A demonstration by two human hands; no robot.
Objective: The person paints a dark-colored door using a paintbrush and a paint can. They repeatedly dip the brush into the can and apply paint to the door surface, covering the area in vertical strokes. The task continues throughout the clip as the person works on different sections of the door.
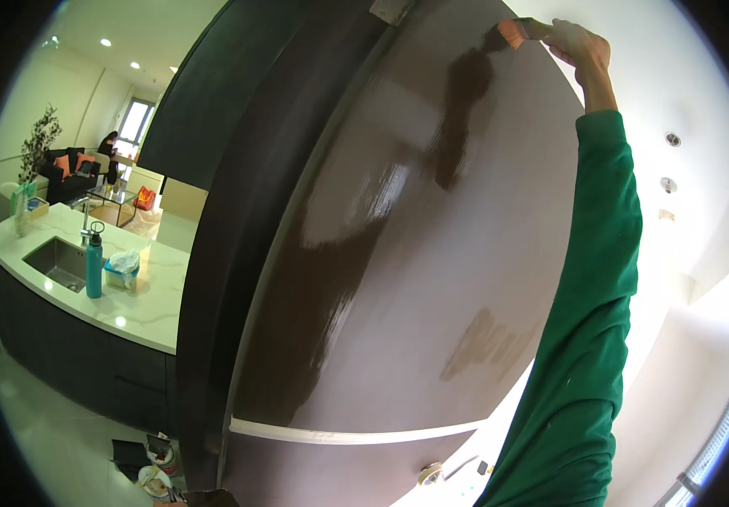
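My right hand [581, 47], raised high at the end of a green sleeve, is closed around the handle of a flat paintbrush [512, 34]. Its orange-pink bristles touch the upper part of a tall grey-brown panel [432, 279], beside a wet dark brown patch [466, 93]. Another long dark brown wet streak [313, 304] runs down the panel's left side, and a fainter brown patch [487, 346] shows lower right. At the bottom edge, a dark brown rounded shape [214, 498] is cut off by the frame; whether my left hand is there cannot be made out.
To the left stands a white-topped counter [157, 325] with a sink [60, 264], a teal bottle [94, 266] and a tissue box [122, 272]. Open paint cans [155, 482] are on the floor below. A person [109, 156] is in the far room near a sofa [73, 177].
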